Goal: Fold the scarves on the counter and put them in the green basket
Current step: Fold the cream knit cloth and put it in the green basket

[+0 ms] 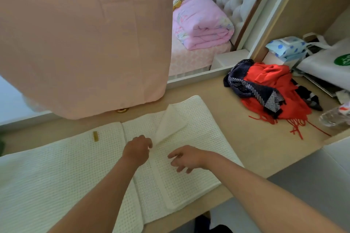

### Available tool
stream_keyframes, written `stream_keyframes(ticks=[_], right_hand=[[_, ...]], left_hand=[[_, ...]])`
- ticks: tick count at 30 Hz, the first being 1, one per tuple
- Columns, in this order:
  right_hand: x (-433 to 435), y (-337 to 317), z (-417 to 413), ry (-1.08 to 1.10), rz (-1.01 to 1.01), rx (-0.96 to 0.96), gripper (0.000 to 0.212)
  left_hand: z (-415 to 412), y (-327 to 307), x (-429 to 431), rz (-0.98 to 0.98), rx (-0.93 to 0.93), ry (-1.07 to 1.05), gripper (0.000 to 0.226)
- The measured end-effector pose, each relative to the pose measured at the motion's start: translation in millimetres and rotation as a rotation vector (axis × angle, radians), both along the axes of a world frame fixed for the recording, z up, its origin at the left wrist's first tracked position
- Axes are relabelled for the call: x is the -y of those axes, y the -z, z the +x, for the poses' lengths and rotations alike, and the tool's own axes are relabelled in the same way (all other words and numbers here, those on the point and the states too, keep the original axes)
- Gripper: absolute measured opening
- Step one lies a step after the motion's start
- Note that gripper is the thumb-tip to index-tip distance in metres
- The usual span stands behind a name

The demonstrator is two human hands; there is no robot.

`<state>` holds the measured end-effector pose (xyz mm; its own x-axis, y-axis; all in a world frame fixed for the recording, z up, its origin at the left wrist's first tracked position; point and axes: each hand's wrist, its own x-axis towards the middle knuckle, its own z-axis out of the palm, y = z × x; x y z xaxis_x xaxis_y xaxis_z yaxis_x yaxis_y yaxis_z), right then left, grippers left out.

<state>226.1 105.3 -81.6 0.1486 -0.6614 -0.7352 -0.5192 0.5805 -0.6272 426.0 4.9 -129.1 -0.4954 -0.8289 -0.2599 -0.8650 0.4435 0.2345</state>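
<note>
A cream waffle-knit scarf (62, 166) lies spread across the wooden counter (251, 143), partly folded over itself at the right, with one corner flap (169, 124) lifted. My left hand (137, 150) pinches the base of that flap near the middle of the scarf. My right hand (186, 158) hovers just above the folded part with fingers relaxed and spread, holding nothing. A pile of scarves sits at the back right of the counter: a red fringed scarf (272, 83) and a navy striped scarf (251, 85) on top of it. No green basket is in view.
A pink curtain (85, 34) hangs over the back left of the counter. Behind the counter is a bed with a folded pink quilt (201, 22). A white tote bag (327, 64), blue dotted packages (287, 47) and a clear plastic bottle (335, 117) crowd the right end.
</note>
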Motion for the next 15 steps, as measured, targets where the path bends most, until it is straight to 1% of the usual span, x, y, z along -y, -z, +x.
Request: stream_keyframes(ticks=[2, 4, 6, 9, 11, 13, 15], right_hand=[[10.6, 5.2, -8.8, 0.067, -0.104, -0.099, 0.038], [24.3, 10.9, -24.1, 0.119, -0.199, -0.196, 0.032], [39.2, 14.1, -40.8, 0.120, -0.270, -0.286, 0.031], [61.3, 18.6, -64.8, 0.061, -0.339, -0.411, 0.036], [75.6, 23.6, -78.9, 0.031, -0.373, -0.458, 0.038], [89.5, 30.6, -89.5, -0.023, -0.430, -0.521, 0.038], [100.2, 36.9, -95.2, -0.120, -0.483, -0.597, 0.040]], left_hand=[[-2.5, 2.1, 0.0, 0.017, -0.051, -0.068, 0.030], [-13.2, -0.6, 3.3, 0.026, -0.155, -0.137, 0.031], [-29.7, -2.8, 7.5, 0.034, -0.215, -0.124, 0.034], [-59.7, 0.5, 13.9, -0.007, -0.140, -0.031, 0.059], [-76.5, 7.3, 21.4, -0.037, -0.053, -0.004, 0.068], [-83.5, 17.5, 29.8, -0.055, -0.036, -0.004, 0.062], [-80.2, 23.9, 36.2, -0.069, -0.094, -0.014, 0.046]])
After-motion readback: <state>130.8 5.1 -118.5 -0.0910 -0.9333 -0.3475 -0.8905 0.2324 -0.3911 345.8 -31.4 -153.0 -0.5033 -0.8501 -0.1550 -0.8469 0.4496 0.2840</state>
